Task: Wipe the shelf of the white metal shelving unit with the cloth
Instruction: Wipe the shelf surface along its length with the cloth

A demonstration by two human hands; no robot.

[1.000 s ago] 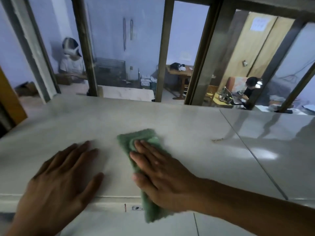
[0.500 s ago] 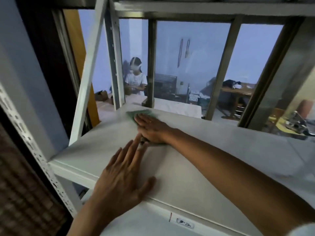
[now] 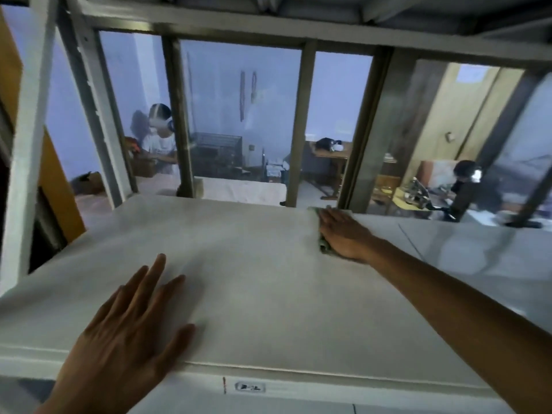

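The white metal shelf (image 3: pixel 239 264) fills the middle of the view, with a small label on its front lip. My right hand (image 3: pixel 343 234) lies flat at the shelf's far edge, pressing down a green cloth (image 3: pixel 324 248). Only slivers of the cloth show, along the left side of the hand and past the fingertips. My left hand (image 3: pixel 128 333) rests palm down on the near part of the shelf, fingers spread, with nothing in it.
White shelving posts (image 3: pixel 27 144) rise at the left and a shelf runs overhead. A second shelf panel (image 3: pixel 463 258) adjoins on the right. Behind the unit are grey window bars, with two people seated in the room beyond.
My right hand has slid the cloth from the far left corner of the shelf to the far right edge. My left hand stays flat near the front.
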